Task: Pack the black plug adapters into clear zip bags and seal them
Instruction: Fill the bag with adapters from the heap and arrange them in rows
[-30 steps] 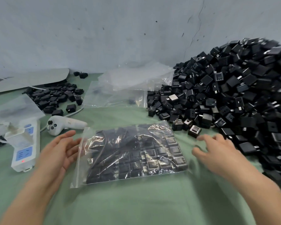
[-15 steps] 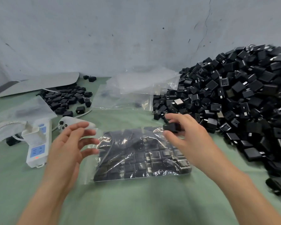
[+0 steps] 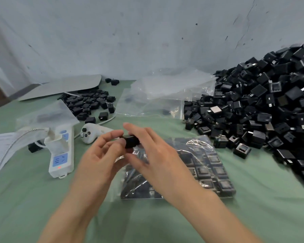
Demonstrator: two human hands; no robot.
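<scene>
Fingers (image 3: 111, 136) of my left hand (image 3: 96, 160) and right hand (image 3: 154, 155) pinch one black adapter (image 3: 132, 142) over the near zip bag (image 3: 211, 169), packed with adapter rows.

2 hands (image 3: 102, 155) (image 3: 156, 160), 1 held adapter (image 3: 132, 141), 1 filled bag (image 3: 209, 165), 2 adapter heaps (image 3: 270, 111) (image 3: 88, 102), 1 controller (image 3: 91, 134)

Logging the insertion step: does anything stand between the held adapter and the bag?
Nothing visible does. The left hand and right hand pinch the adapter over the bag, at its left end; the left hand hides the mouth.
</scene>
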